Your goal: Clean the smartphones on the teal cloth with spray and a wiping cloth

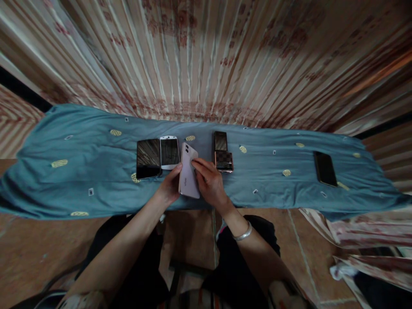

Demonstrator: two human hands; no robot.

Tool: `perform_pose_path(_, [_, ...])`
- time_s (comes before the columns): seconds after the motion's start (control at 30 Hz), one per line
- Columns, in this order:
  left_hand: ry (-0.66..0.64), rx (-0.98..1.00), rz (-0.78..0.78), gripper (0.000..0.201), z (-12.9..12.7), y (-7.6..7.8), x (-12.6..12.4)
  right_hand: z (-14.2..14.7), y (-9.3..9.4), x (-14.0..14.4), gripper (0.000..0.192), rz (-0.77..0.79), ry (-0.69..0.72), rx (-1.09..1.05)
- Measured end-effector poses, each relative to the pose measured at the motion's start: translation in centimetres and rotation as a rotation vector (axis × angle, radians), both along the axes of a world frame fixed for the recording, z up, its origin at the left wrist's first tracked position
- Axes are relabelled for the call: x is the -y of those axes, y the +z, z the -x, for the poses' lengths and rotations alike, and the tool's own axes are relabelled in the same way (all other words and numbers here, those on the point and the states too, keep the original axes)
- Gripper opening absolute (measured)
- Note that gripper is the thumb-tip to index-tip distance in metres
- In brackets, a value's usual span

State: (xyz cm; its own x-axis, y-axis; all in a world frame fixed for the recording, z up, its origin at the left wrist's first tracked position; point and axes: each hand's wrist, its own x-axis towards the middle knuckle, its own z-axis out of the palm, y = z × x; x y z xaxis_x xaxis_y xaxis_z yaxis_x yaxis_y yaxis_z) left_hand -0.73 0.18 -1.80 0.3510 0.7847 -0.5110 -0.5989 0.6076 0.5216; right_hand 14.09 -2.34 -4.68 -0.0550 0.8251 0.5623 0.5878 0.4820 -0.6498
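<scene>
Both forearms reach up from the bottom of the view, over dark trousers and a brown tiled floor [38,253]. On the right wrist sits a silver bangle [243,234].

Between the two hands stands a pale lilac phone [188,174], back side toward the camera (a small camera block shows at its top left corner), tilted and raised off the cloth at its near end. Left hand [169,189]: its grip is closed on the phone's left edge, thumb against the side. Right hand [209,182]: it grasps the phone's right edge, with fingers [198,165] laid across the back.

Under them lies a teal cloth [80,171] with small yellow patches, spread over the desk. Just left of the held phone lies a white phone [169,152], screen up, and touching that one's left side a larger black phone [148,158]. Just right of the right hand rests a dark slider phone [222,152] with a checkered lower half. Well apart, far right on the cloth, lies another black phone [325,168]. Behind the desk hangs a striped, patterned curtain [206,56].
</scene>
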Motion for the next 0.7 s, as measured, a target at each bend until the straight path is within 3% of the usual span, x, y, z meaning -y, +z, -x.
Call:
perform_pose_path(0.23, [-0.061, 0.033, -0.01, 0.015, -0.4, 0.0, 0.3, 0.0, 0.5, 0.1, 0.037, -0.033, -0.026, 0.019])
perform_pose_path(0.47, [-0.081, 0.021, -0.021, 0.026, -0.6, -1.2, 0.3, 0.0, 0.9, 0.3, 0.037, -0.029, -0.012, 0.024])
perform_pose_path(0.7, [-0.106, 0.101, -0.024, 0.011, -1.2, -0.1, 0.7, 0.0, 1.1, 0.0, 0.037, -0.055, -0.04, 0.027])
